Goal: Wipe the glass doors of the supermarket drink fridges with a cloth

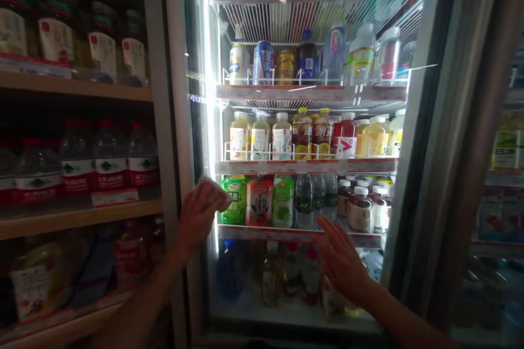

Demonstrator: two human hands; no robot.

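Observation:
A crumpled pale cloth [215,194] is in my left hand [198,212], whose fingers close over it at the left side of the glass-fronted drinks fridge. My right hand [341,259] is lower and to the right, its fingers stretched out and holding nothing. It is in front of the fridge's lower shelf edge [262,233]; whether it touches the glass I cannot tell. Behind the glass, near the cloth, stands a green drink bottle [234,200] beside a red-labelled bottle [259,202]. Clear water bottles [305,202] show above my right fingertips.
Several lit shelves of cans and bottles rise above, including a blue can [262,62]. On the left, a wooden shelf [77,87] bears large juice bottles, with red-capped water bottles [110,155] below. A metal door frame [462,174] runs upright at the right.

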